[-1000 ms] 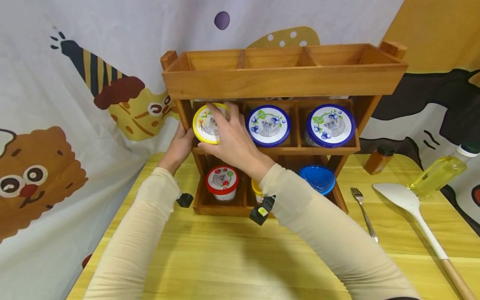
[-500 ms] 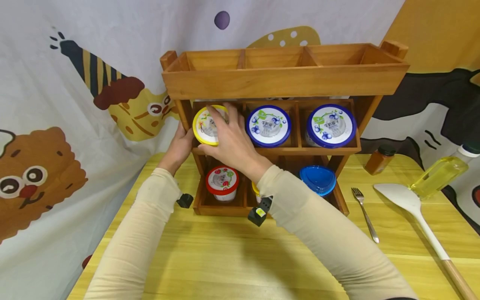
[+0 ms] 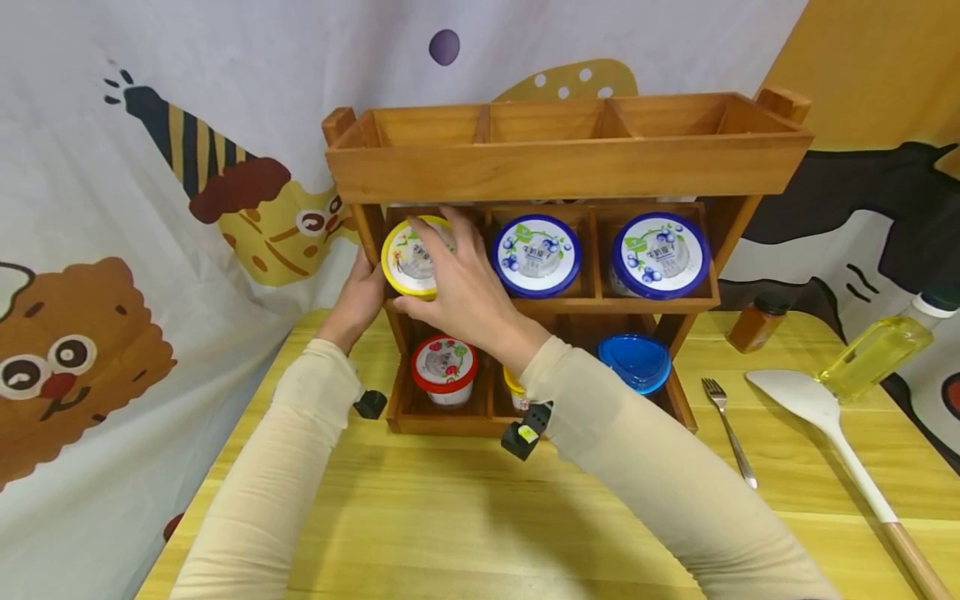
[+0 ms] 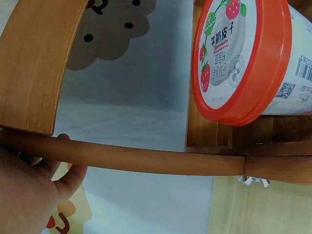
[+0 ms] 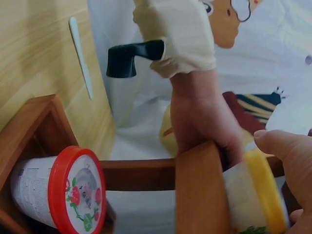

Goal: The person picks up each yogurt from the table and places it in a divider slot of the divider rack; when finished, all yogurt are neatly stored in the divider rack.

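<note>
My right hand (image 3: 474, 287) holds a yellow-lidded dessert cup (image 3: 408, 262) by the lid, thumb at the near edge and fingers across the top. The cup sits in the left compartment of the middle tier of a wooden rack (image 3: 562, 171). My left hand (image 3: 356, 302) is at the rack's left side; in the left wrist view its fingers curl round the side post (image 4: 146, 158). Beside the held cup stand two blue-lidded blueberry cups (image 3: 536, 256). Below it is a red-lidded strawberry cup (image 3: 444, 364). My right forearm partly hides another yellow-lidded cup (image 3: 514, 385).
A blue bowl-like container (image 3: 636, 362) sits at the bottom right of the rack. To its right lie a fork (image 3: 729, 433) and a large white spatula (image 3: 817, 404) with a wooden handle. Behind them are a brown jar (image 3: 757, 322) and an oil bottle (image 3: 877, 354).
The yellow-lidded cup has shifted slightly left in its compartment together with my right hand. My left hand keeps its place on the rack's post.
</note>
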Available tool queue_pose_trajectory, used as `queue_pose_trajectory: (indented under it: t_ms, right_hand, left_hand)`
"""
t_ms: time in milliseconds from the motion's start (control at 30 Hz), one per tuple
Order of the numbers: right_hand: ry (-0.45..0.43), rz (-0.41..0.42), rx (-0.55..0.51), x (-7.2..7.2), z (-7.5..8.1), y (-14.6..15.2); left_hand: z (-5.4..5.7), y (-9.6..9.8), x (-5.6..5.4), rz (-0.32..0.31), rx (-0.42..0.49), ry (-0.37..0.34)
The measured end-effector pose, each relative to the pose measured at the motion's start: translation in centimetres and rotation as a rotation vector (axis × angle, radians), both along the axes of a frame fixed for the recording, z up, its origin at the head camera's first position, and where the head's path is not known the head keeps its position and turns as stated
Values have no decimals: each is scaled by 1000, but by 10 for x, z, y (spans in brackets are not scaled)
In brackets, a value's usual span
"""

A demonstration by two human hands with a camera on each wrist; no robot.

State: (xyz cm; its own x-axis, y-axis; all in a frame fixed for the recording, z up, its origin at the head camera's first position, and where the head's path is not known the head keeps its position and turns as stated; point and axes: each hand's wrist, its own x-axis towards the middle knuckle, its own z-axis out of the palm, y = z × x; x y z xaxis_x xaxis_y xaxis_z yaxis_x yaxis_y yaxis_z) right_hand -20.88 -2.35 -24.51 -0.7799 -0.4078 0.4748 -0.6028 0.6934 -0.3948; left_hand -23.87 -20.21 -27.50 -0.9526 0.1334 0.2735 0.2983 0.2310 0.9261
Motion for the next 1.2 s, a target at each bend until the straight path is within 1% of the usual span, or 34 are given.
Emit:
queue_pose_trajectory:
  t_ms: [133, 300, 467, 600, 700, 967, 1100, 1200]
  right_hand:
    - [44, 20, 14, 13, 4, 8]
    - [73, 44, 15, 33, 9, 25]
    - [95, 77, 3, 51, 8, 48]
    - [88, 86, -8, 66, 6, 69]
    - [64, 74, -16, 76, 4, 83]
    - [31, 10, -6, 99, -5, 123]
    - [1, -33, 2, 110, -18, 143]
    - [-41, -54, -5, 115, -30, 157]
  left_hand:
    - [-1, 0, 0, 2, -17, 1]
    - [-1, 0, -2, 22, -54, -2]
    - [-3, 0, -3, 23, -52, 6]
    - [-3, 0, -2, 25, -63, 4]
    - [-3, -1, -2, 37, -71, 0]
    - [-3, 0, -2, 44, -65, -20]
    - [-1, 2, 0, 46, -83, -20]
    - [1, 2, 2, 46, -96, -23]
